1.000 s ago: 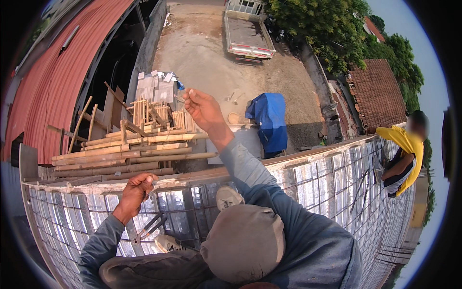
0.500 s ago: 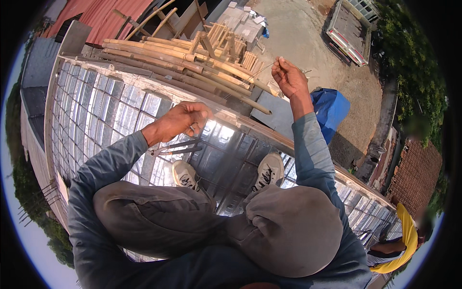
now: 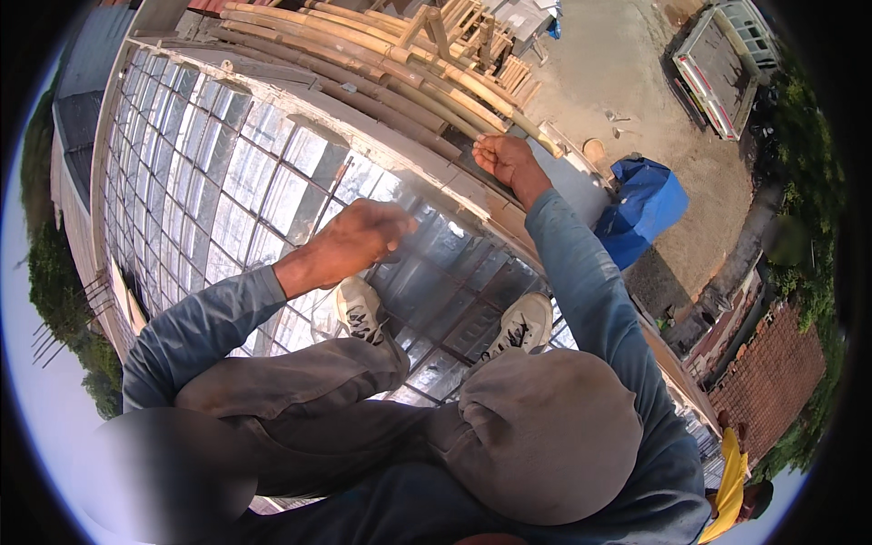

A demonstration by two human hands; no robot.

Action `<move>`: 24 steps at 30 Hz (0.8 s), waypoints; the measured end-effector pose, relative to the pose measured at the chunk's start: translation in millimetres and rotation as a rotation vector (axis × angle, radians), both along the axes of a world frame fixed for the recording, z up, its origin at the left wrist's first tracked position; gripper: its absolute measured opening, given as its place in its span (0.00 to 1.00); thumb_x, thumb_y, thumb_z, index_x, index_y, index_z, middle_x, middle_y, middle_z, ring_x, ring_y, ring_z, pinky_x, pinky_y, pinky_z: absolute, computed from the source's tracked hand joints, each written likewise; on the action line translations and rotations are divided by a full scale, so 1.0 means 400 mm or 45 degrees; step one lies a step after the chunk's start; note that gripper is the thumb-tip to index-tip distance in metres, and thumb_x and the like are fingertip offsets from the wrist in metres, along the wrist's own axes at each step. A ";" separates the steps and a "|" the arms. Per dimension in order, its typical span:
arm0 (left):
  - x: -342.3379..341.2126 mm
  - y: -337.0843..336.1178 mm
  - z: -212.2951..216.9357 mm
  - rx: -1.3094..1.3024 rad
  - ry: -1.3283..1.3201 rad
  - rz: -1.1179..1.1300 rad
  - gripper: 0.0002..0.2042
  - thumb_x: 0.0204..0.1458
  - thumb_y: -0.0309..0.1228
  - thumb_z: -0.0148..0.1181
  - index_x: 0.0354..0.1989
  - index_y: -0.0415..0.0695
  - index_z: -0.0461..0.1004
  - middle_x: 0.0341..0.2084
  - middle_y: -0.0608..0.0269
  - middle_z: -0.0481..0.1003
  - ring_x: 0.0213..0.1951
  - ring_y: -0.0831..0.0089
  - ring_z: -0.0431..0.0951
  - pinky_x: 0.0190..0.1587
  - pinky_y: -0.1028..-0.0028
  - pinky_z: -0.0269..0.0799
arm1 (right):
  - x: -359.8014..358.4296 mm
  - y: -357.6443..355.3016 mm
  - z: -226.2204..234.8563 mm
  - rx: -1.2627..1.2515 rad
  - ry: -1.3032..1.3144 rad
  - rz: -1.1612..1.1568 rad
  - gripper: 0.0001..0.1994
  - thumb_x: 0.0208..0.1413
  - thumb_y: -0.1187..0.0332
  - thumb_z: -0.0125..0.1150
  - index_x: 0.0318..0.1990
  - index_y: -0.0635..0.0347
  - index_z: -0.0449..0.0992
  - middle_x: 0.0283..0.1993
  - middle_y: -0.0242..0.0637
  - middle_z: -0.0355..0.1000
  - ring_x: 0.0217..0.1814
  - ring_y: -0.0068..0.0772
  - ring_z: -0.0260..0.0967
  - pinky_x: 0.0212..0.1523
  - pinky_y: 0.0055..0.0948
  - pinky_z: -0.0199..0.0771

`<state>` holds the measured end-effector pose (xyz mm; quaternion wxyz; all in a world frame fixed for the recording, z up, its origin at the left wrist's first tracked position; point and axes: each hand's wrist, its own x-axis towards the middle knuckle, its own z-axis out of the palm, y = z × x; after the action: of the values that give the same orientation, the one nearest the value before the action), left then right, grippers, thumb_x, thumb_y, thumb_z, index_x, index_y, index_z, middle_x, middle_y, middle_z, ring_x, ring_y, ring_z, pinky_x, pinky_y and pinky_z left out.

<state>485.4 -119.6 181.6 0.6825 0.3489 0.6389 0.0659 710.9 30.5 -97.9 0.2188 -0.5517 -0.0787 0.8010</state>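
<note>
My right hand [image 3: 510, 165] is raised past the deck's edge beam, its thumb and fingers pinched together. They close on what looks like thin wire, which barely shows against the bamboo behind. Lower and to the left, my left hand [image 3: 350, 238] hovers over the deck with its fingers curled and blurred; whatever is in them cannot be made out. Under both hands lies a grid of steel reinforcing bars [image 3: 263, 216] over shiny ribbed metal decking [image 3: 241, 163]. My shoes [image 3: 361, 309] stand on this grid, with my knees bent wide.
A pale edge beam [image 3: 313, 94] borders the deck. Beyond it lie bamboo poles [image 3: 363, 62], a blue tarp [image 3: 643, 204] and a parked truck [image 3: 718, 68] on the ground below. At the lower right is another person in a yellow garment [image 3: 729, 486].
My right hand has come down and left, closer to the edge beam. My left hand has shifted slightly right, and the dark-handled pincers seen beneath it no longer show. The view has tilted.
</note>
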 end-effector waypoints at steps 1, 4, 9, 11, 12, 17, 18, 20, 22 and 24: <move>-0.006 -0.005 -0.012 0.011 0.017 -0.021 0.13 0.70 0.29 0.53 0.52 0.35 0.80 0.26 0.73 0.69 0.25 0.85 0.63 0.28 0.79 0.61 | -0.010 -0.002 0.005 -0.028 0.046 0.008 0.13 0.65 0.76 0.67 0.54 0.70 0.77 0.46 0.45 0.79 0.47 0.40 0.80 0.50 0.37 0.86; -0.016 -0.010 -0.038 0.007 0.023 -0.019 0.13 0.71 0.30 0.53 0.53 0.35 0.79 0.27 0.73 0.69 0.24 0.85 0.63 0.27 0.79 0.60 | -0.036 -0.002 0.019 0.031 0.333 -0.080 0.13 0.65 0.77 0.67 0.55 0.68 0.77 0.48 0.45 0.78 0.48 0.40 0.80 0.49 0.36 0.85; 0.009 0.017 -0.035 -0.241 -0.180 0.312 0.13 0.72 0.32 0.55 0.55 0.37 0.79 0.27 0.76 0.69 0.23 0.87 0.60 0.23 0.82 0.56 | -0.012 0.040 0.058 0.163 0.154 -0.106 0.15 0.67 0.77 0.65 0.59 0.66 0.77 0.46 0.42 0.80 0.46 0.36 0.80 0.50 0.34 0.85; 0.007 0.032 -0.026 -0.238 -0.184 0.355 0.13 0.72 0.32 0.55 0.56 0.37 0.78 0.26 0.76 0.69 0.22 0.87 0.59 0.22 0.82 0.53 | 0.019 0.062 0.089 0.195 0.074 -0.175 0.15 0.66 0.78 0.66 0.59 0.64 0.77 0.41 0.38 0.80 0.40 0.29 0.79 0.45 0.31 0.84; 0.006 0.043 -0.024 -0.235 -0.194 0.370 0.13 0.73 0.32 0.56 0.57 0.38 0.78 0.26 0.77 0.69 0.21 0.88 0.58 0.21 0.83 0.52 | 0.030 0.067 0.097 0.218 0.103 -0.219 0.15 0.66 0.78 0.66 0.59 0.64 0.77 0.41 0.38 0.80 0.40 0.29 0.79 0.44 0.31 0.84; 0.004 0.110 -0.015 -0.160 -0.248 0.042 0.17 0.72 0.38 0.59 0.61 0.40 0.77 0.30 0.70 0.76 0.24 0.86 0.70 0.22 0.84 0.62 | 0.115 0.083 0.201 0.372 0.153 -0.347 0.15 0.67 0.78 0.65 0.59 0.66 0.77 0.44 0.40 0.79 0.42 0.29 0.78 0.42 0.30 0.83; 0.018 0.119 0.001 -0.144 -0.225 0.066 0.19 0.71 0.40 0.60 0.61 0.40 0.76 0.30 0.69 0.76 0.25 0.85 0.72 0.24 0.84 0.65 | 0.105 0.076 0.239 0.391 0.163 -0.361 0.15 0.67 0.78 0.65 0.59 0.67 0.77 0.44 0.40 0.79 0.42 0.29 0.78 0.42 0.30 0.83; 0.071 0.144 0.028 -0.111 -0.195 0.109 0.22 0.71 0.45 0.61 0.62 0.40 0.76 0.31 0.68 0.77 0.28 0.82 0.77 0.26 0.83 0.70 | 0.095 0.062 0.321 0.441 0.153 -0.330 0.14 0.67 0.76 0.66 0.58 0.66 0.77 0.43 0.39 0.79 0.42 0.28 0.77 0.43 0.28 0.84; 0.091 0.176 0.004 0.009 -0.245 0.034 0.20 0.70 0.50 0.61 0.55 0.45 0.78 0.32 0.69 0.78 0.31 0.80 0.79 0.32 0.79 0.77 | 0.073 0.037 0.366 0.472 0.163 -0.292 0.14 0.68 0.75 0.66 0.58 0.67 0.77 0.43 0.38 0.79 0.41 0.27 0.77 0.42 0.27 0.84; 0.110 0.190 -0.037 0.132 -0.286 0.084 0.17 0.70 0.48 0.61 0.50 0.46 0.79 0.31 0.70 0.77 0.30 0.80 0.78 0.33 0.77 0.77 | 0.038 0.021 0.389 0.497 0.194 -0.238 0.13 0.68 0.76 0.66 0.57 0.67 0.78 0.42 0.37 0.79 0.41 0.27 0.77 0.42 0.27 0.83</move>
<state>529.2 -43.7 166.8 0.7281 0.3531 0.5653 0.1599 726.1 39.0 57.5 0.3999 -0.4416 -0.1640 0.7862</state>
